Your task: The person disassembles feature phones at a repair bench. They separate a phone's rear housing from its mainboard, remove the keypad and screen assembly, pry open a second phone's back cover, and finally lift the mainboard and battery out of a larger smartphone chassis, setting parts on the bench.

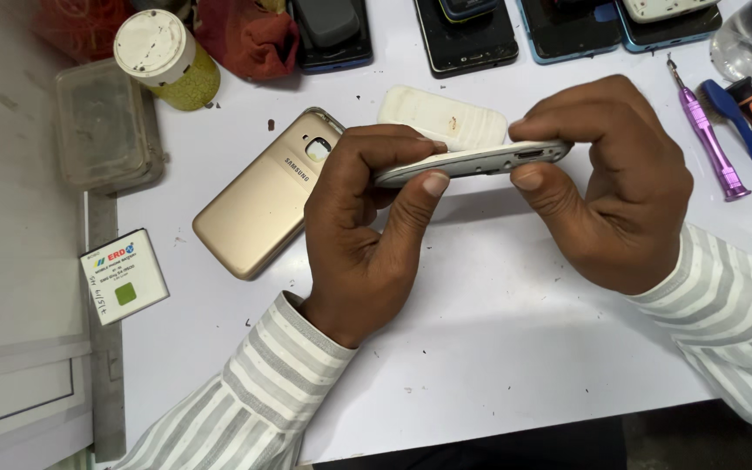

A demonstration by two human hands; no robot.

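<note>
Slim silver-white phone body (pixel 472 162) held edge-on between both hands above a white worktable (pixel 480 331)

Pinched at its near end by the left hand (pixel 367 231), thumb and forefinger closed tight on the rim; clamped at its far end by the right hand (pixel 615 178), fingers curled over the top and thumb pressed under. Narrow metal edge turned toward the camera, with small holes and a slot port showing. Lying just behind: a gold phone back cover (pixel 263 196) and a white rounded plastic cover (pixel 441 116); off to the right, a purple screwdriver (pixel 708 130)

Matt gold plastic back cover (pixel 258 202), glossy purple metal screwdriver (pixel 712 144), smooth white table (pixel 480 348).
</note>
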